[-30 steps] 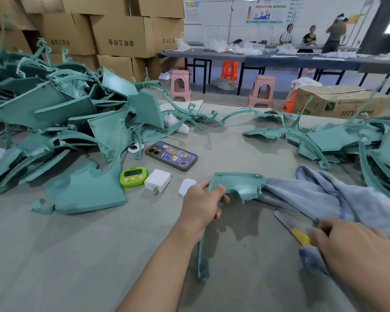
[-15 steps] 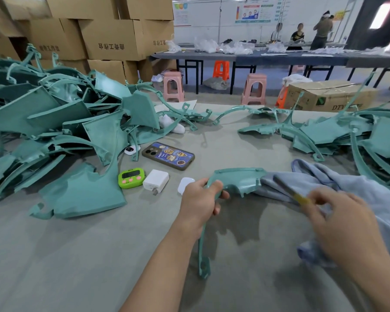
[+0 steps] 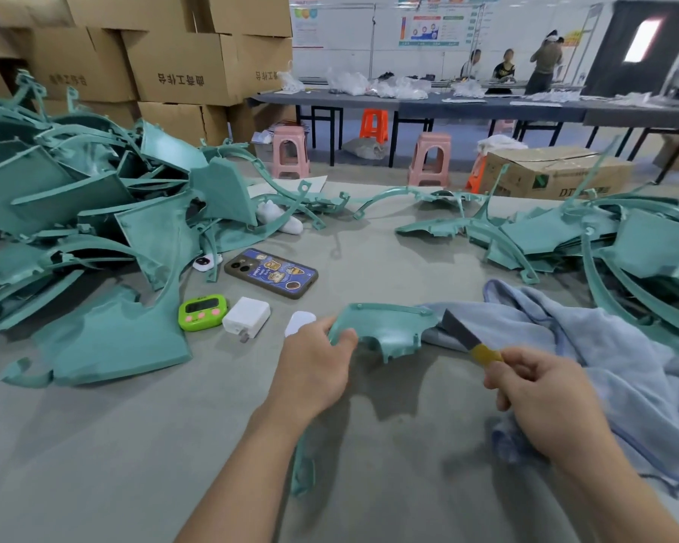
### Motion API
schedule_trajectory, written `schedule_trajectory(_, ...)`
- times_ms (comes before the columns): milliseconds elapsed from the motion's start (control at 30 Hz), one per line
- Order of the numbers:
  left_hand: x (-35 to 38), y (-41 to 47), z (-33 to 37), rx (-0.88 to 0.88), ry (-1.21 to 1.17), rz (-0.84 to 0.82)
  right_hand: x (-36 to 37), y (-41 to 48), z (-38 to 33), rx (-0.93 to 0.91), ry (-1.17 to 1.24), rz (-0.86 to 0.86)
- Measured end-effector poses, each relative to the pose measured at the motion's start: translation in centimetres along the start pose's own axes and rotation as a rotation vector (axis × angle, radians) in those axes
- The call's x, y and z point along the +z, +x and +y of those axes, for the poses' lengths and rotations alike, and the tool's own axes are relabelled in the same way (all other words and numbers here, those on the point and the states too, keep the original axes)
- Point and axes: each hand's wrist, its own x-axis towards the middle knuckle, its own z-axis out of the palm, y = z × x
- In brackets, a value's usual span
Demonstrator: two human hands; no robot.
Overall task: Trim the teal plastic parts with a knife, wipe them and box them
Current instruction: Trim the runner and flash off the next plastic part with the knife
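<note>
My left hand (image 3: 314, 370) grips a teal plastic part (image 3: 385, 327) by its left edge and holds it just above the grey table (image 3: 134, 444). The part's thin curved leg runs down under my wrist. My right hand (image 3: 541, 397) pinches a knife (image 3: 469, 337) with a yellow handle; its grey blade points up-left at the part's right end. A blue cloth (image 3: 604, 346) lies under and behind my right hand.
A big heap of teal parts (image 3: 75, 213) fills the left, another pile (image 3: 604, 244) the right. A phone (image 3: 271, 273), green timer (image 3: 202, 312), white charger (image 3: 247, 317) and small white case (image 3: 300, 323) lie ahead. Cardboard boxes (image 3: 181, 68) stand behind; people work at far tables.
My right hand picked the knife up off the cloth and brought it up-left to the part's right end. My left hand kept its grip on the part.
</note>
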Motion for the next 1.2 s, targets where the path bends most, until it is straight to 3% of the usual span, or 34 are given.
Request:
schedule_trajectory(100,0.2,-0.7,0.9,0.055,0.323,0.203,0.0,0.1,0.3,-0.008,-0.216,-0.018)
schedule_trajectory(167,0.6,-1.3,1.6,0.264,0.433,0.299,0.0,0.1,0.6,0.015,-0.268,-0.059)
schedule_trajectory(267,2.1,-2.3,1.9,0.569,0.644,0.245,0.2,0.6,1.0,0.006,-0.311,0.004)
schedule_trajectory(367,3.9,-2.6,2.4,0.466,0.753,0.08,-0.2,0.8,1.0,-0.038,-0.322,0.005)
schedule_trajectory(500,3.7,-1.7,2.9,0.404,0.607,0.198,-1.0,0.3,0.6,-0.13,-0.403,-0.112)
schedule_trajectory(667,2.6,-2.1,3.0,0.443,0.24,0.427,-1.4,0.0,0.5,-0.069,-0.579,-0.32)
schedule_trajectory(800,2.0,-1.2,1.9,0.261,-0.045,0.21,-0.9,0.0,0.7,-0.114,-0.619,-0.294)
schedule_trajectory(933,1.5,0.2,1.1,0.121,-0.153,0.177,-0.7,-0.3,0.5,-0.246,-0.588,-0.135)
schedule_trajectory(1100,1.5,0.4,0.9,0.103,-0.187,0.176,-1.6,-0.8,-0.6,-0.108,-0.48,-0.325)
schedule_trajectory(1200,1.6,0.3,1.0,0.106,-0.187,0.187,-1.3,-0.9,-1.0,-0.162,-0.492,-0.324)
